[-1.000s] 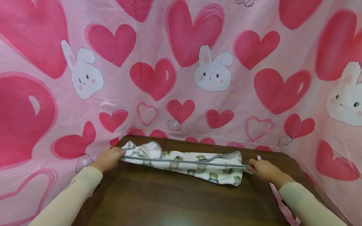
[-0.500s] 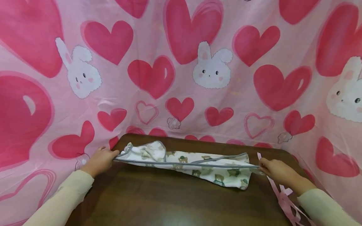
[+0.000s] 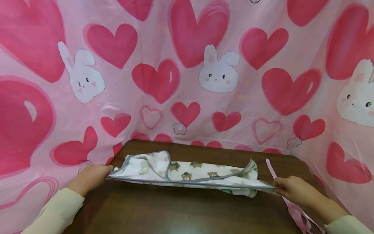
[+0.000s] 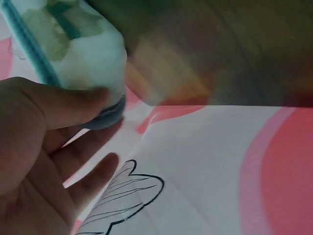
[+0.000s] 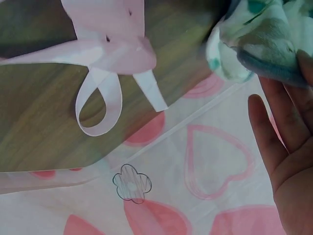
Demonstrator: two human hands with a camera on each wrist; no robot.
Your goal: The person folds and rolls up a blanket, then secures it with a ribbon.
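A white fleece blanket (image 3: 201, 170) with a bear print and grey edging stretches between both hands in the head view, low over the brown table. My left hand (image 3: 92, 177) pinches one end of its near edge. In the left wrist view the thumb presses the grey-trimmed corner (image 4: 105, 115) against the fingers. At the other end my right hand (image 3: 298, 191) pinches the same edge, which runs almost straight between the hands. The right wrist view shows the right hand's fingers (image 5: 279, 127) under a bunched part of the blanket. Its far side lies folded and creased.
A pink ribbon (image 3: 296, 213) lies looped on the table's right side, below the right hand. The brown table (image 3: 181, 211) has rounded far corners. A pink heart-and-rabbit cloth (image 3: 187, 84) hangs behind and along both sides.
Both hands have moved apart and nearer to me, drawing the blanket's near edge longer and lower in view. Its folded left part has opened out somewhat. More of the pink ribbon shows.
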